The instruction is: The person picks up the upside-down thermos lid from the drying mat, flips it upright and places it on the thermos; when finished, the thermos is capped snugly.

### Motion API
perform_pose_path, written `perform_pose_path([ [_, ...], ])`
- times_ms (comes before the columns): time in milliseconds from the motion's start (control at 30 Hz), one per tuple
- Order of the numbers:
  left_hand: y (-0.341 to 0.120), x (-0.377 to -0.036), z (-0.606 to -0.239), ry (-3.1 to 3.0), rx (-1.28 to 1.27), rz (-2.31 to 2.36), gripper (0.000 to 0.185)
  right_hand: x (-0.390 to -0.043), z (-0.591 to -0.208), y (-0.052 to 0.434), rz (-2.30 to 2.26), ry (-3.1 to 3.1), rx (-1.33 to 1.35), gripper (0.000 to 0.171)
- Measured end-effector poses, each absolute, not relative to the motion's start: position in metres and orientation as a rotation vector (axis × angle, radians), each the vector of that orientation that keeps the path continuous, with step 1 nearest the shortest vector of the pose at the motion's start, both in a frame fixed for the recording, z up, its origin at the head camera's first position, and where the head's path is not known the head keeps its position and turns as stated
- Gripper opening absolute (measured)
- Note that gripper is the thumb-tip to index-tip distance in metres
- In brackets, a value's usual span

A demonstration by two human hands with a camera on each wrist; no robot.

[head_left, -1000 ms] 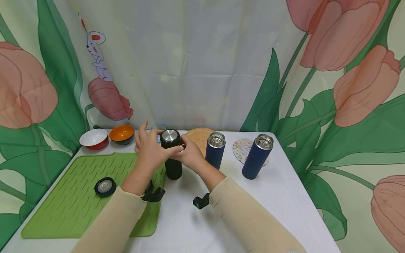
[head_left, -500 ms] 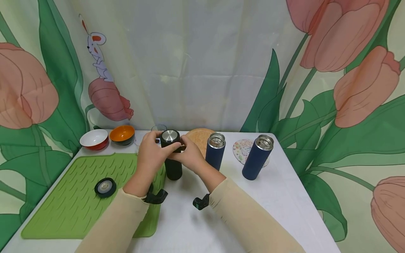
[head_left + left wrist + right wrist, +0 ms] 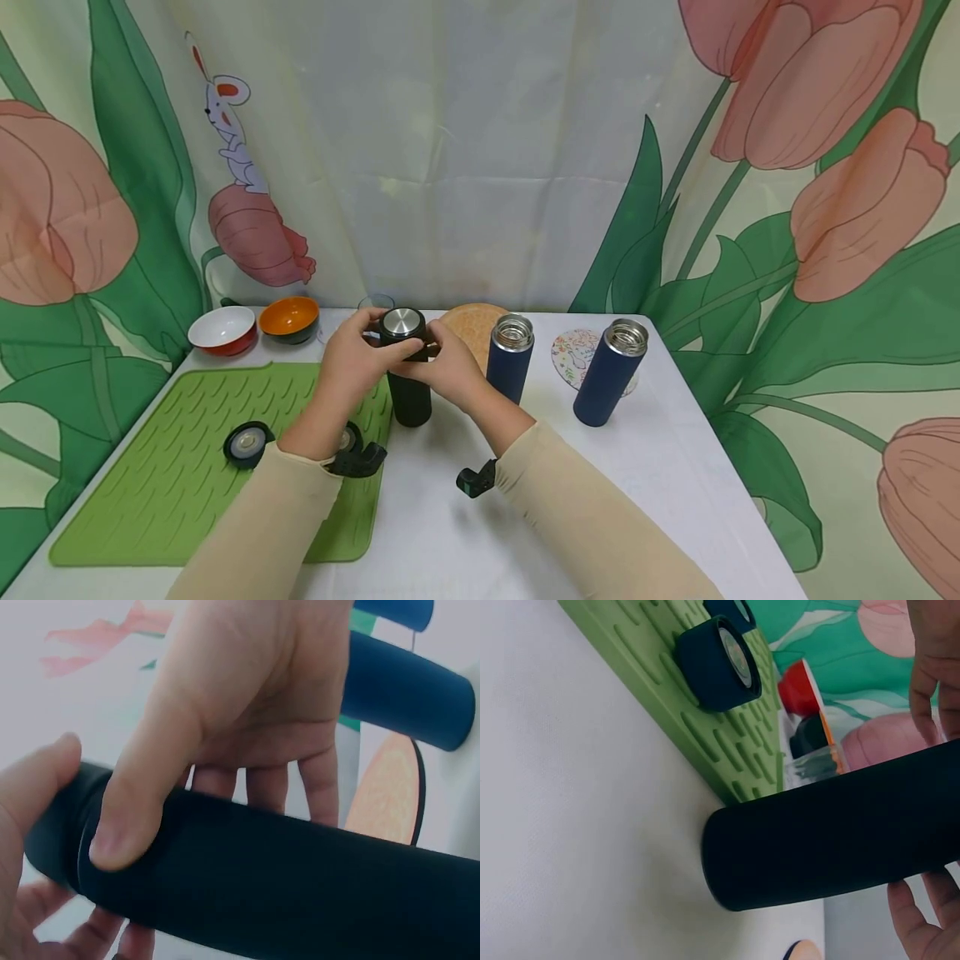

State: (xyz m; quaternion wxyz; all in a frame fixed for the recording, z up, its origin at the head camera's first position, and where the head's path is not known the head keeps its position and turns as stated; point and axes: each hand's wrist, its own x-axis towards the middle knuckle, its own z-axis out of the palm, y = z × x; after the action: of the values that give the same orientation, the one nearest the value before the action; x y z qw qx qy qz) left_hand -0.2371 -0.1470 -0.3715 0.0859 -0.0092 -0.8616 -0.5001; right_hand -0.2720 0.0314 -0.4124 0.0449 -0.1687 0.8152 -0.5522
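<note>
A black thermos bottle stands upright on the white table, its cap topped with a silver disc. My left hand holds the cap, thumb in front and fingers round the far side. Just below it, my right hand grips the upper body; in the left wrist view the right thumb presses near the seam. To the right are two lidless navy bottles, one nearer and one farther right. Two dark lids lie upturned on the green mat, one in the open, the other partly hidden by my left wrist.
The green ridged mat covers the table's left side. Behind it stand a red-and-white bowl, an orange bowl and a clear glass. A round wooden board and a floral round mat lie farther back.
My left fingers, raised off the cap a second ago, have come down round it. The left wrist has since shifted slightly left, uncovering the second lid. The right hand stays in place.
</note>
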Motion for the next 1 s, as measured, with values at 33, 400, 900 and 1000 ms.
perform_pose_path([
  [33,-0.150,-0.239,-0.372,-2.581,-0.048,-1.509,0.076,-0.272,-0.412,0.032,-1.686,2.490,-0.516,0.046],
  [400,-0.184,-0.271,-0.374,-2.657,-0.503,-1.825,0.062,-0.271,-0.411,0.031,-1.671,2.508,-0.511,0.052],
  [900,-0.129,-0.226,-0.367,-2.514,0.036,-1.390,0.091,-0.271,-0.412,0.033,-1.659,2.518,-0.497,0.049],
  [1000,-0.122,-0.223,-0.367,-2.490,0.126,-1.294,0.090,-0.272,-0.413,0.031,-1.673,2.516,-0.513,0.046],
])
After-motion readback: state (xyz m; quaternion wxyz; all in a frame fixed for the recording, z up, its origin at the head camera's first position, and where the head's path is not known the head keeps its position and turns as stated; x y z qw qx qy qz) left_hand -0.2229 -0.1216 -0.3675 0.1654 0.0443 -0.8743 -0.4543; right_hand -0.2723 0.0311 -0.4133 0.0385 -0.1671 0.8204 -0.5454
